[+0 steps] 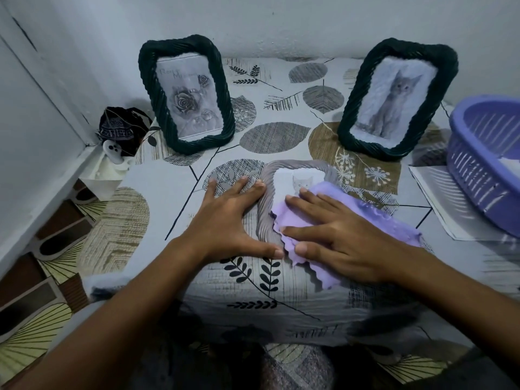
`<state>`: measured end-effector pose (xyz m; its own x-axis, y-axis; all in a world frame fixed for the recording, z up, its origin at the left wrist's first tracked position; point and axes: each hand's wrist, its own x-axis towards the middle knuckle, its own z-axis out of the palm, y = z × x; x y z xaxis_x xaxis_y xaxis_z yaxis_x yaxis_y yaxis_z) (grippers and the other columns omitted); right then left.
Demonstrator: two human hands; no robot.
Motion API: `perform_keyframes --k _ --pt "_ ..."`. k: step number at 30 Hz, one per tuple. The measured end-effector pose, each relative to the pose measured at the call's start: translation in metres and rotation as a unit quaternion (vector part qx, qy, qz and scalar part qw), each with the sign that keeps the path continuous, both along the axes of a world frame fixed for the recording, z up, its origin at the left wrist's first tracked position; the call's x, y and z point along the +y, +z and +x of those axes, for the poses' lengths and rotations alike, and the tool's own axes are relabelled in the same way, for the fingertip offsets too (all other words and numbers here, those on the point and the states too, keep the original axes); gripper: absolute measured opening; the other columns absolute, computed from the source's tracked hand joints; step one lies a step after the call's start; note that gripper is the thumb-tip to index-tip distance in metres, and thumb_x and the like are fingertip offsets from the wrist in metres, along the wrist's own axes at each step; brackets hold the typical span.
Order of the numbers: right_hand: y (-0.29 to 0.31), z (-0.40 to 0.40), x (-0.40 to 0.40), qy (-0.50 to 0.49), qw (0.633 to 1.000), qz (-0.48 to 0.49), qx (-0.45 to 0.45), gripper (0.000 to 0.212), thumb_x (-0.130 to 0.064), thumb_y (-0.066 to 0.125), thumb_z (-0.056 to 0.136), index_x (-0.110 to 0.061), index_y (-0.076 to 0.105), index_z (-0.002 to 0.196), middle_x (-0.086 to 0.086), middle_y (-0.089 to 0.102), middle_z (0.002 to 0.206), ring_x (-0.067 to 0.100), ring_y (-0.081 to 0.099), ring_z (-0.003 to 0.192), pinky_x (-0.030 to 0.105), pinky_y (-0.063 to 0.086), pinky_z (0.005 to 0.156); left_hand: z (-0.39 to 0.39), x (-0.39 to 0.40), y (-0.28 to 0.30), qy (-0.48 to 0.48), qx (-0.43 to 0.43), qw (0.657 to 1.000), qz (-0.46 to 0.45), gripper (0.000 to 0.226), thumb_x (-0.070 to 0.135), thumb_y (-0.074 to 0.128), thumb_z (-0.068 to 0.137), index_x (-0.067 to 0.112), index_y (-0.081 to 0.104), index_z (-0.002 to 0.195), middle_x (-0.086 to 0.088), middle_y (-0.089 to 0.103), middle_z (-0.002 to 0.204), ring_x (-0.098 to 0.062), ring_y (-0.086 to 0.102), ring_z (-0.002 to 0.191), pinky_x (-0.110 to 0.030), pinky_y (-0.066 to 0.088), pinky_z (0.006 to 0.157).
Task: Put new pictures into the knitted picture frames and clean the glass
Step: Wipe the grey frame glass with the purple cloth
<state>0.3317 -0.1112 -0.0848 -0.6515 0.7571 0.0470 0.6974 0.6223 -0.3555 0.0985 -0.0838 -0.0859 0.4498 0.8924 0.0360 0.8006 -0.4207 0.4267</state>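
Item: grey frame [266,192], lying flat on the table [157,175], cat picture up, long axis running away from the person. Left hand [228,220] flat, fingers straight, bracing its left edge. Right hand [334,232] flat, fingers extended, pressing a purple cloth [394,223] onto the glass; the nearer hand for wiping. Two dark frames [187,92] stand upright behind.

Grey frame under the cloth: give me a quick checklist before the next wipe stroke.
1. Grey frame lies flat on the table: ok.
2. Left hand braces its left edge, fingers spread: ok.
3. Right hand presses the purple cloth flat on the glass: ok.
4. New picture seated, a pale cat showing: ok.
5. Glass clean under the cloth: cannot tell.
6. Two dark frames upright, apart from the hands: ok.
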Motion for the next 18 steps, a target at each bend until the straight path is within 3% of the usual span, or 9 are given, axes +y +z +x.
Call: perform_keyframes --k 2,6,9,14,18 --pt "0.0 0.006 -0.001 -0.002 1.0 -0.001 0.021 0.057 -0.064 0.026 0.092 -0.035 0.056 0.132 -0.003 0.02 0.158 0.007 0.003 0.147 0.021 0.0 0.117 0.0 0.0 0.0 -0.003 0.0 1.0 0.002 0.129 0.091 0.049 0.042 0.03 0.02 0.151 0.025 0.006 0.137 0.013 -0.006 0.131 -0.041 -0.016 0.117" --pt "-0.001 0.03 -0.002 -0.016 0.998 -0.017 0.066 0.055 -0.064 0.03 0.093 -0.033 0.061 0.127 -0.005 0.028 0.155 0.004 0.011 0.146 0.033 0.017 0.118 -0.001 0.0 0.001 -0.002 -0.003 1.0 -0.003 0.129 0.091 0.049 0.041 0.03 0.018 0.151 0.023 0.0 0.14 0.012 -0.011 0.13 -0.038 -0.02 0.115" --pt "0.001 0.051 -0.002 -0.033 0.997 -0.007 0.072 0.053 -0.064 0.031 0.094 -0.033 0.064 0.122 -0.007 0.031 0.153 0.003 0.016 0.145 0.034 0.027 0.115 -0.001 -0.001 0.001 -0.002 -0.001 1.0 -0.003 0.129 0.091 0.049 0.042 0.031 0.017 0.152 0.023 -0.001 0.14 0.014 -0.015 0.128 -0.038 -0.02 0.115" --pt "0.005 0.055 -0.002 -0.029 0.998 0.024 0.048 0.053 -0.062 0.031 0.095 -0.031 0.067 0.119 -0.005 0.033 0.152 0.004 0.017 0.145 0.031 0.031 0.112 0.001 -0.001 0.003 -0.001 0.002 1.0 -0.004 0.129 0.091 0.048 0.042 0.031 0.018 0.152 0.024 -0.001 0.14 0.012 -0.013 0.129 -0.039 -0.02 0.115" --pt "0.003 0.045 -0.009 -0.042 0.997 -0.005 0.071 0.06 -0.068 0.031 0.091 -0.03 0.066 0.12 -0.006 0.029 0.154 0.004 0.013 0.146 0.029 0.022 0.113 0.002 -0.001 0.002 0.004 0.003 1.0 -0.004 0.13 0.092 0.049 0.04 0.031 0.018 0.151 0.024 0.001 0.139 0.013 -0.012 0.129 -0.038 -0.02 0.115"
